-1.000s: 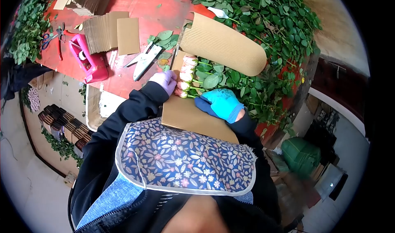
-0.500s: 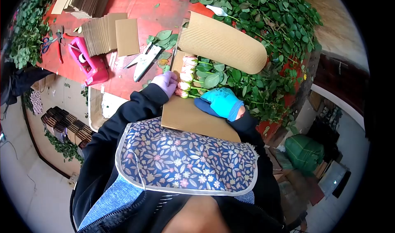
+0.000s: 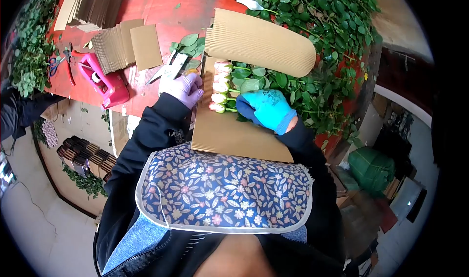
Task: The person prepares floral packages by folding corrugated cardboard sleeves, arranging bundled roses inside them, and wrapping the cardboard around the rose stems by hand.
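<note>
My left hand (image 3: 182,89), in a pale purple glove, has its fingers curled over the lower end of a white metal tool (image 3: 172,68); what the fingers close on is hidden. A short column of pink-and-cream roses (image 3: 221,87) lies on an opened corrugated cardboard wrap (image 3: 239,135), just right of this hand. My right hand (image 3: 267,110), in a bright blue glove, is closed at the lowest rose stems, its fingers partly hidden. Above the blooms rises the wrap's upper flap (image 3: 261,42).
Leafy stems (image 3: 317,96) spread over the red table (image 3: 161,3) on the right. Cardboard sheets (image 3: 113,47), a pink tape dispenser (image 3: 105,84) and scissors (image 3: 55,66) are at the left. White-wrapped buds (image 3: 250,4) lie near the top.
My left hand has left the cardboard edge beside the blooms and moved left onto the white tool. My right hand stays by the stems. The whole view has shifted slightly.
</note>
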The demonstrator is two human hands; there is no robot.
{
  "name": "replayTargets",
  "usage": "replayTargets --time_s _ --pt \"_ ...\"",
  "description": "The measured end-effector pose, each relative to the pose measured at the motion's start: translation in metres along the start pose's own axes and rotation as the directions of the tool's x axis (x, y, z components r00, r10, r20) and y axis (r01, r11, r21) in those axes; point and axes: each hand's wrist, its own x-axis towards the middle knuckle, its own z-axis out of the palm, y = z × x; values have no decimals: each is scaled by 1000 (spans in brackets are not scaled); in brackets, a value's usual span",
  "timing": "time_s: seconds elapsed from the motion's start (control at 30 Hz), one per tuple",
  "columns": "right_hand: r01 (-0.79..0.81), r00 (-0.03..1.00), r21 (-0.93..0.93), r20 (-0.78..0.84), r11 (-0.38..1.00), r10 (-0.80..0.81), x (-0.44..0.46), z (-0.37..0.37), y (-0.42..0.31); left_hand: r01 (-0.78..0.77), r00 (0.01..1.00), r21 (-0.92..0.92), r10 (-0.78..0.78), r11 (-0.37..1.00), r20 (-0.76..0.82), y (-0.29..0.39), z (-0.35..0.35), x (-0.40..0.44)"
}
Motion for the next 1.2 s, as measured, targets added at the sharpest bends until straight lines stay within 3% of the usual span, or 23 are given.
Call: replayTargets --time_s 0.07,0.1,0.13,0.17,0.27,0.33,0.4,0.47,0.5,0.53,0.57,0.67,0.77,0.93,1.0,1.13,1.2 --pt "-1 1000 -14 -7 1000 1 2 6 7 -23 999 46 22 999 28 10 -8 1" --pt "5 1000 -71 3 997 -5 4 9 11 -275 961 155 272 949 44 18 -10 1" --pt "13 1000 -128 16 992 -11 5 12 15 -506 861 252 502 825 84 24 -10 2" --pt "42 999 -95 -7 995 -42 5 13 17 -563 825 270 551 781 126 27 -10 4" --pt "3 999 -102 33 995 1 5 18 18 -537 837 132 505 833 212 32 0 6" --pt "-6 999 -106 36 994 10 6 19 18 -563 816 138 523 815 245 34 4 13" --pt "-20 999 -105 34 994 24 5 21 20 -581 812 332 506 743 290 44 8 17" --pt "8 1000 4 2 1000 -8 4 25 26 -555 832 376 481 742 278 38 20 22" --pt "35 999 -104 -16 994 -37 4 30 29 -523 851 424 427 739 306 39 23 27" --pt "15 999 -97 -31 995 -18 4 34 32 -493 867 473 372 730 331 40 25 30" --pt "-25 999 98 -43 995 29 4 35 32 -486 868 460 348 743 355 44 25 32" --pt "-86 996 202 13 976 86 5 32 32 -427 871 445 227 787 435 56 20 36" --pt "32 999 7 -43 999 -31 6 37 36 -457 873 474 277 752 402 55 25 35" --pt "48 995 -17 -82 999 -49 3 30 29 -454 876 562 231 691 424 66 26 33" --pt "67 996 -172 -38 983 -74 0 22 21 -441 880 542 225 716 419 62 27 34" --pt "149 975 -97 -153 984 -162 0 23 14 -455 878 565 243 689 412 61 28 35" --pt "227 973 12 32 974 -227 5 29 17 -427 886 576 194 698 421 59 28 36"
